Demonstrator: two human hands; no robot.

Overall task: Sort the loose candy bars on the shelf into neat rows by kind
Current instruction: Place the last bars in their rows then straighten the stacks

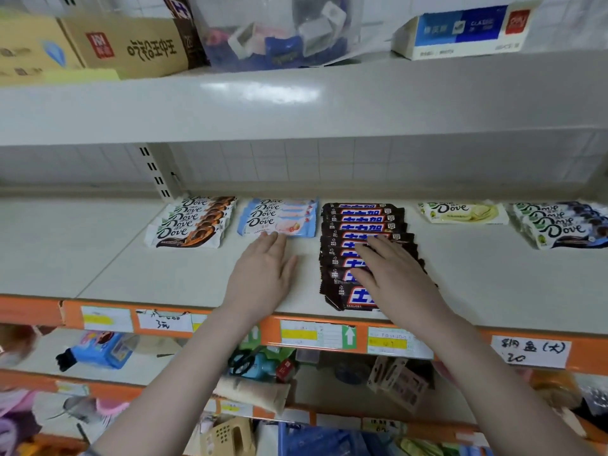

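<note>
The person is leaning both arms over the grey shelf (164, 278). The right hand (391, 271) is lying flat, fingers straight and released, pressing on the row of dark brown Snickers bars (358, 222), which is running from under those fingers back toward the wall. The left hand (263, 274) is resting palm-down on the bare shelf, fingers relaxed and grasping nothing, its fingertips just touching the front edge of the pale blue Dove bars (279, 217). Left of those fingertips, the white-and-brown Dove bars (190, 223) are sitting in an overlapping row. Well to the right of the right hand's fingers, a yellow-green Dove bar (462, 212) is lying, and past it the white-and-dark-blue Dove bars (562, 225) are stacking in a slanted row.
</note>
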